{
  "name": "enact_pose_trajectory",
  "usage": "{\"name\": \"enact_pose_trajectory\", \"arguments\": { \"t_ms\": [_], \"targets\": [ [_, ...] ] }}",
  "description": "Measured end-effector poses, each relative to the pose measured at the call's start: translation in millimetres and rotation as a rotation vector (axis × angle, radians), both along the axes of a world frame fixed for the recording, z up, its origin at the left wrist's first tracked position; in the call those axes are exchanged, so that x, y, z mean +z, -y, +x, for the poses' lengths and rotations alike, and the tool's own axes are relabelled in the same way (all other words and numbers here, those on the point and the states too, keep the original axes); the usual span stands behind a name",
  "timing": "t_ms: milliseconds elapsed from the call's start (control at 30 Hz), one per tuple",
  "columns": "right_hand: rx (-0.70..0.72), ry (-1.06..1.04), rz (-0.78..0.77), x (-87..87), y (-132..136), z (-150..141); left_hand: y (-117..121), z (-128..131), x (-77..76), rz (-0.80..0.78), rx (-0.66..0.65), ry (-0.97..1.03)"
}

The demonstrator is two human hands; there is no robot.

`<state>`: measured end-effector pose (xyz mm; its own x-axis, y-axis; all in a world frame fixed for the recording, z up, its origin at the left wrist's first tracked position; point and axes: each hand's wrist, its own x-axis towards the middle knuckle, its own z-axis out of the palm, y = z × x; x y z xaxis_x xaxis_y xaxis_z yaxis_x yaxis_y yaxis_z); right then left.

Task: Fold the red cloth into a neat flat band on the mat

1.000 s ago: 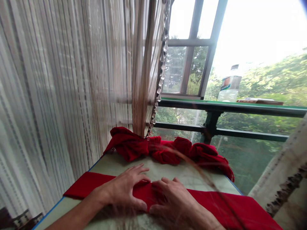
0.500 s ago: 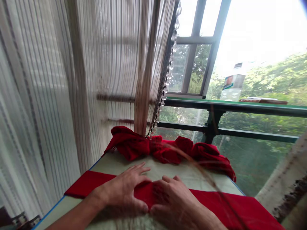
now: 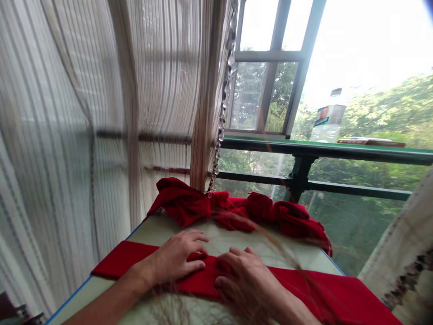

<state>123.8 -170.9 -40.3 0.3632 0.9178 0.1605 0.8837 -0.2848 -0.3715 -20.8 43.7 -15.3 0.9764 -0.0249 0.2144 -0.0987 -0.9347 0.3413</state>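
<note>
A long red folded cloth [image 3: 314, 291], perhaps a scarf, lies flat across the pale board [image 3: 152, 232]. My left hand [image 3: 176, 257] rests on its middle with the fingers extended and the thumb apart; it holds nothing. Just to the right, my right hand [image 3: 246, 280] touches the same cloth, its fingers bent and its thumb apart from them. The undersides of both hands are hidden. Between the two hands a strip of the cloth shows, lying fairly smooth.
A crumpled red cloth [image 3: 189, 205] lies along the board's far edge. Striped sheer curtains [image 3: 162, 90] hang at the left, edged with beads. Behind is a dark green railing [image 3: 338, 151] with a plastic bottle [image 3: 329, 122] on it. Blurred hair strands cross the view.
My left hand has shifted slightly left, away from my right hand, and its thumb has moved up. More cloth shows between the hands. The curtain has billowed and its beaded edge moved left.
</note>
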Motion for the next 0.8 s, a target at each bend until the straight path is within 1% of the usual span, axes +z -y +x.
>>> {"name": "enact_pose_trajectory", "arguments": {
  "t_ms": [167, 400, 500, 667, 800],
  "targets": [
    [0.002, -0.007, 0.021, 2.7, -0.7, 1.9, 1.1, 0.9, 0.3, -0.001, -0.005, 0.017],
    [0.029, -0.024, 0.073, 2.3, -0.6, -0.8, 9.5, -2.4, 9.7, 0.010, 0.018, -0.040],
    [0.045, -0.032, 0.083, -0.6, -0.9, -1.5, 11.1, -3.0, 11.1, -0.009, -0.004, -0.060],
    [0.056, -0.028, 0.096, -9.0, -3.7, -3.4, 12.6, -2.9, 8.9, -0.065, -0.011, -0.093],
    [0.050, 0.000, 0.113, -14.4, -6.8, -5.1, 14.0, -3.3, 7.6, -0.061, -0.031, -0.108]
  ]
}}
